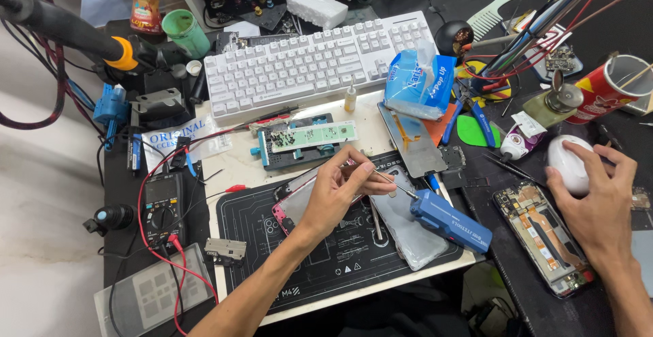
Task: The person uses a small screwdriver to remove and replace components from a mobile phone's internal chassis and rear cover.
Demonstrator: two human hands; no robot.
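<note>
You have one white keyboard (320, 61), one black meter (163, 208), two opened phones (547, 238), one blue tissue pack (418, 82), two hands (340, 187)

I see a cluttered workbench (238, 170): a black repair mat (326, 262) at its front edge, a white keyboard (313, 58) toward the back, a multimeter (163, 208) near the left edge.

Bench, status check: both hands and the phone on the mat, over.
Left hand pinching thin metal tweezers over pink-edged phone. Right hand on white oval mouse. Blue electric screwdriver lies beside.
</note>
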